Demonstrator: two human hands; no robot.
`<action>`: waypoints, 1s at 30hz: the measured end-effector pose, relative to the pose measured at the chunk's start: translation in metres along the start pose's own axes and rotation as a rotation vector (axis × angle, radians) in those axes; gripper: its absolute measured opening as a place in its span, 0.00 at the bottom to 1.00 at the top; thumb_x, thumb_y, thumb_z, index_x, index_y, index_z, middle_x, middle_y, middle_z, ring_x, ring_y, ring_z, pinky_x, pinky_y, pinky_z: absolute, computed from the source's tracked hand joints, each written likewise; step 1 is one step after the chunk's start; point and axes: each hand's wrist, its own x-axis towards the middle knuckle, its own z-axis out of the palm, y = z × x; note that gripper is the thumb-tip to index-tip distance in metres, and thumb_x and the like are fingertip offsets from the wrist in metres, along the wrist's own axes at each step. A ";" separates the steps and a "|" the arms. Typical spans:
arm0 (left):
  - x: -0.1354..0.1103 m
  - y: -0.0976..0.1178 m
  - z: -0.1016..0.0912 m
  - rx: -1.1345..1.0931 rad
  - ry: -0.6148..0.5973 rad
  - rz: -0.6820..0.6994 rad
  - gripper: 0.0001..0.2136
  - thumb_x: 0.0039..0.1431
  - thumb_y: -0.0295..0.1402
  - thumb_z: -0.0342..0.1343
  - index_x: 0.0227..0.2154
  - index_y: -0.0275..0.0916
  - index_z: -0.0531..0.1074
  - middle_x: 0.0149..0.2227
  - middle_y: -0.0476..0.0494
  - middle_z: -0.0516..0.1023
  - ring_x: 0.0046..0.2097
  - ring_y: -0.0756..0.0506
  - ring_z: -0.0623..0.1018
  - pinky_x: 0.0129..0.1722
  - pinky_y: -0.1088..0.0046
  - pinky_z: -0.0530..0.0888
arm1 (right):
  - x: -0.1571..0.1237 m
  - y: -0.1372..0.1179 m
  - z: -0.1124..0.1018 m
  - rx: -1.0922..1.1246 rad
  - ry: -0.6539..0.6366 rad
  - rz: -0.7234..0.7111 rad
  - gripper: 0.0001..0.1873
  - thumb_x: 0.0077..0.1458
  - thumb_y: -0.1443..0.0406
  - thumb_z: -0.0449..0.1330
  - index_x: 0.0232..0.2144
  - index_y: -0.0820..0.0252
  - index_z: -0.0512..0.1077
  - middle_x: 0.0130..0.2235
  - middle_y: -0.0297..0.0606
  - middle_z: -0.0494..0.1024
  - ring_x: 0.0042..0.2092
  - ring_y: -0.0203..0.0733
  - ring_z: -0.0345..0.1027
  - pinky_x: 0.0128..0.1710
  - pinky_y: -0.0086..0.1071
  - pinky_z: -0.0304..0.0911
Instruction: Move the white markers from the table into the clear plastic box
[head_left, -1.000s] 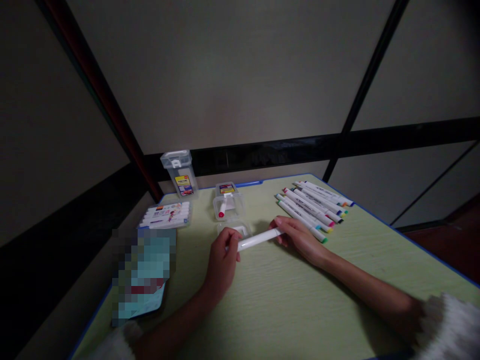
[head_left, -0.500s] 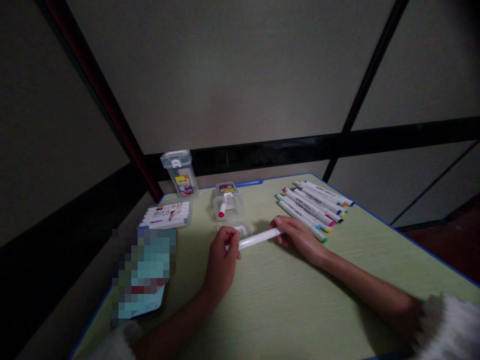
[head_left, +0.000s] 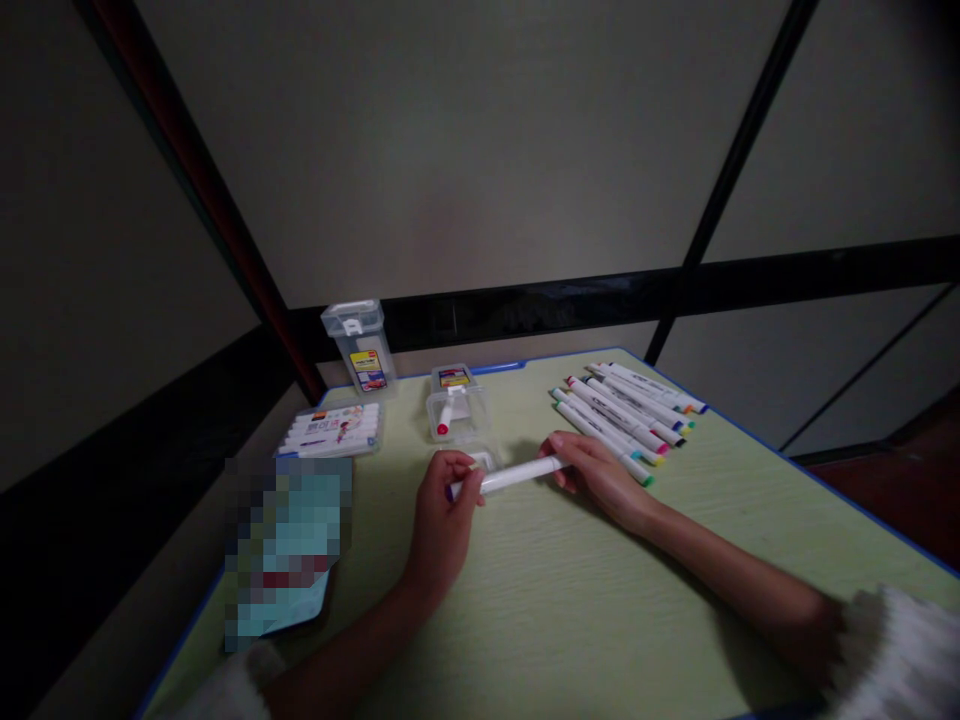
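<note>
A white marker with a dark purple end is held between my two hands, above the middle of the table. My left hand pinches it close to the purple end. The opposite end is gripped by the fingers of my right hand. Just behind the marker lies the clear lid, partly hidden by my left hand. Beyond it rests an open clear plastic case on its side, with a red-ended marker inside.
Several white markers with coloured ends lie in a row at the right. On the left are a flat pack of markers, an upright clear case and a phone-like object, partly pixelated. The pale green table has a blue edge, with a wall behind.
The marker's purple end now shows beyond my left fingers, which have shifted slightly. My right hand stays almost where it was.
</note>
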 end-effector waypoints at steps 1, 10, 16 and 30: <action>0.000 0.000 0.000 -0.008 0.003 -0.005 0.04 0.49 0.32 0.52 0.26 0.38 0.63 0.21 0.54 0.66 0.20 0.55 0.67 0.16 0.82 0.59 | 0.000 0.000 0.000 0.007 0.006 0.005 0.21 0.47 0.49 0.55 0.22 0.62 0.68 0.14 0.29 0.62 0.17 0.30 0.50 0.17 0.27 0.41; 0.000 0.001 0.002 -0.029 -0.016 -0.017 0.07 0.45 0.32 0.54 0.27 0.39 0.63 0.24 0.52 0.68 0.24 0.53 0.70 0.16 0.83 0.61 | 0.002 0.000 -0.001 0.091 0.051 0.046 0.17 0.45 0.53 0.59 0.21 0.62 0.67 0.14 0.28 0.62 0.16 0.28 0.49 0.16 0.27 0.40; -0.001 0.000 0.003 -0.035 -0.026 -0.009 0.06 0.45 0.31 0.54 0.27 0.39 0.63 0.24 0.52 0.68 0.25 0.53 0.70 0.16 0.83 0.62 | 0.001 -0.001 0.000 0.138 0.060 0.046 0.14 0.45 0.56 0.60 0.20 0.61 0.65 0.14 0.28 0.63 0.16 0.28 0.49 0.16 0.27 0.39; -0.005 0.001 0.000 0.029 -0.146 0.024 0.08 0.55 0.35 0.45 0.24 0.38 0.62 0.16 0.56 0.62 0.16 0.55 0.61 0.17 0.80 0.57 | 0.000 -0.002 0.000 0.078 0.027 0.056 0.14 0.48 0.56 0.58 0.21 0.61 0.66 0.09 0.24 0.58 0.14 0.28 0.42 0.16 0.28 0.34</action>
